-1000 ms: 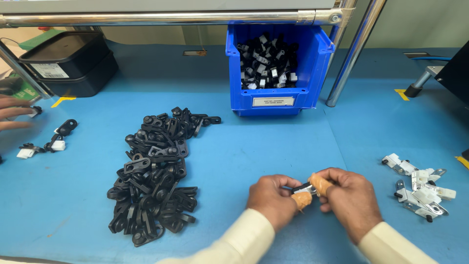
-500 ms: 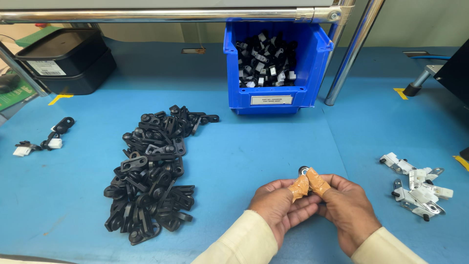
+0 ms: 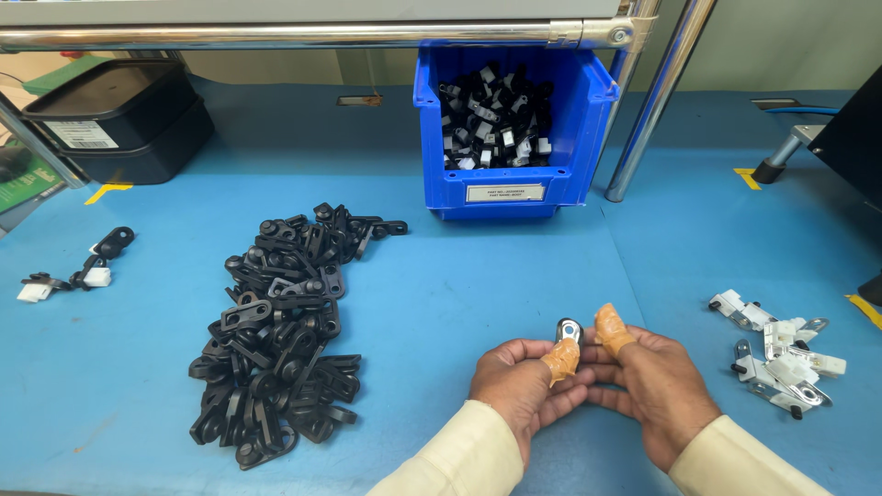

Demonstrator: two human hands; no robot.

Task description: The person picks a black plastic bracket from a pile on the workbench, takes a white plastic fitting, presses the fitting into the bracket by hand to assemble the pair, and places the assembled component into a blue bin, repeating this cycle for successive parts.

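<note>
Left hand and right hand — thumbs pinched on small metal clip; step: inspection or fitting. Black bracket pile at 9 o'clock — likely next pick, needs one hand freed.

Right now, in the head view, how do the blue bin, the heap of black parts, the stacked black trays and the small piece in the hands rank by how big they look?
1. Heap of black parts
2. Blue bin, close behind and farther from the camera, so unsure
3. Stacked black trays
4. Small metal piece, held by both hands' capped fingertips
</note>
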